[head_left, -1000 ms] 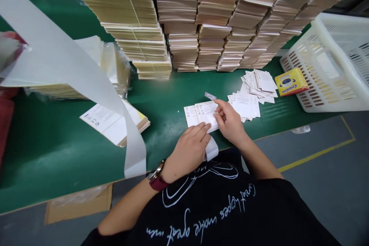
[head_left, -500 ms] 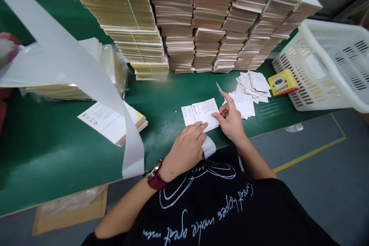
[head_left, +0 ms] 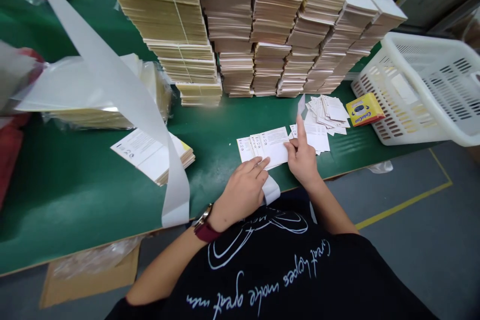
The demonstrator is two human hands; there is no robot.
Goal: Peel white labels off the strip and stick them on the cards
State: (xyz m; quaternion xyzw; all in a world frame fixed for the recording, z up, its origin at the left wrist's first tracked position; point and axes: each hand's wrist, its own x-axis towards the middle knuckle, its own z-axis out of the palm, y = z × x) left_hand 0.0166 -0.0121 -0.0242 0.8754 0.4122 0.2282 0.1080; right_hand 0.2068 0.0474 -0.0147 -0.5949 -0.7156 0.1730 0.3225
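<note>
Several white printed flat cards or packets [head_left: 275, 143] lie overlapped in a short row on the green table. My left hand [head_left: 245, 185] rests palm down, its fingertips on their near edge. A white paper strip end [head_left: 270, 191] shows from beneath this hand; whether the hand grips it is hidden. My right hand [head_left: 303, 160] is at the row's right end, thumb by the top card's edge. Its index finger points up with a small translucent sticker-like piece [head_left: 301, 105] on the tip, while the other fingers are curled. Loose cards [head_left: 318, 136] lie just beyond it.
Tall card stacks [head_left: 232, 15] stand along the back. A yellow ColaCao box [head_left: 364, 109] leans by a white slotted basket [head_left: 408, 80] at right. To the left are a card pile [head_left: 144, 152], a long white strip [head_left: 123, 75] crossing over it, and a plastic-wrapped bundle [head_left: 97, 117].
My right index finger has straightened upward, bringing the translucent piece up and to the right. Another card edge shows in the overlapped row. My left hand stays nearly in place.
</note>
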